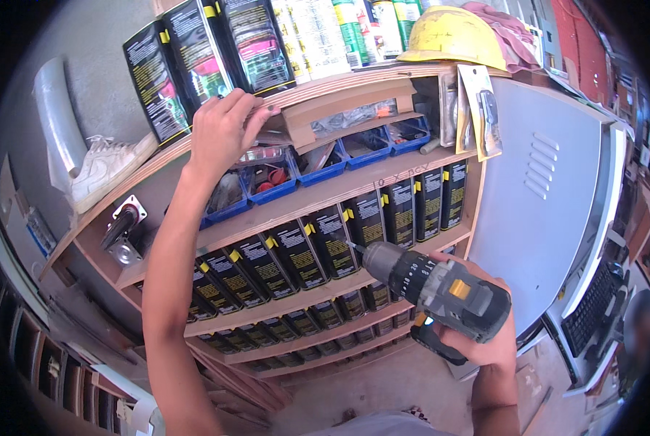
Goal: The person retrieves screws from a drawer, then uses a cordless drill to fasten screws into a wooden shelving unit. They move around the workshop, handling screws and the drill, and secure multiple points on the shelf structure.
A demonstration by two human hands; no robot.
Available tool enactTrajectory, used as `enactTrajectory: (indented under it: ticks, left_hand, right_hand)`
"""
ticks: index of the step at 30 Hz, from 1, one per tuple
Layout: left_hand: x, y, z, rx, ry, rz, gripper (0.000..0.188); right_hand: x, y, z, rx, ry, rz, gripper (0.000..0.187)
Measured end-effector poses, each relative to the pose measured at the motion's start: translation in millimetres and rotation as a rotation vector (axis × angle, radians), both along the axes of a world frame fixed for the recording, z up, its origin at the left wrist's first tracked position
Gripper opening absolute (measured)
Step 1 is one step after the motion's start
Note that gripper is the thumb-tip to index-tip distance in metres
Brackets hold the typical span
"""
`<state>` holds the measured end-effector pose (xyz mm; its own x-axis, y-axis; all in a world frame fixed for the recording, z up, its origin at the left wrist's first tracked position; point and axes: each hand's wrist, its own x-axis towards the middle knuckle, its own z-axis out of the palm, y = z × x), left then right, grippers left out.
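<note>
A cordless drill (441, 291) with a dark body and a numbered collar is held in my right hand (485, 341), fingers wrapped round its handle. Its bit tip points left and up, in front of the black packages (328, 243) on the shelf. My left hand (227, 127) is raised at the front edge of the top board (325, 86), fingers curled and thumb bent close to them. Whether it grips the board or a small thing is hidden. Just below it stand blue bins (270, 185) with small parts.
A yellow hard hat (452, 36), packages (256, 43) and a white shoe (118, 167) sit on top. An opened cardboard box (354, 116) lies above the bins. A grey metal cabinet (536, 189) stands at right, near a keyboard (590, 309). Lower shelves hold more black packages (325, 316).
</note>
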<state>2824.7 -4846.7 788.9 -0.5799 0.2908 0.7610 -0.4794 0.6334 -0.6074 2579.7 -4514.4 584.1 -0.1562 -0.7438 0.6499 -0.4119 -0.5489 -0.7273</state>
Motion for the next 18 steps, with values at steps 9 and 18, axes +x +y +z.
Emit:
enactTrajectory:
  ticks: [9, 18]
  left_hand:
    - [-12, -8, -17, -0.079, 0.124, -0.008, 0.025]
    - [-12, -15, -17, -0.056, 0.088, -0.027, 0.022]
  right_hand:
    - [-24, 40, 1, 0.094, -0.126, -0.148, 0.076]
    - [-40, 41, -9, 0.159, -0.347, -0.258, 0.074]
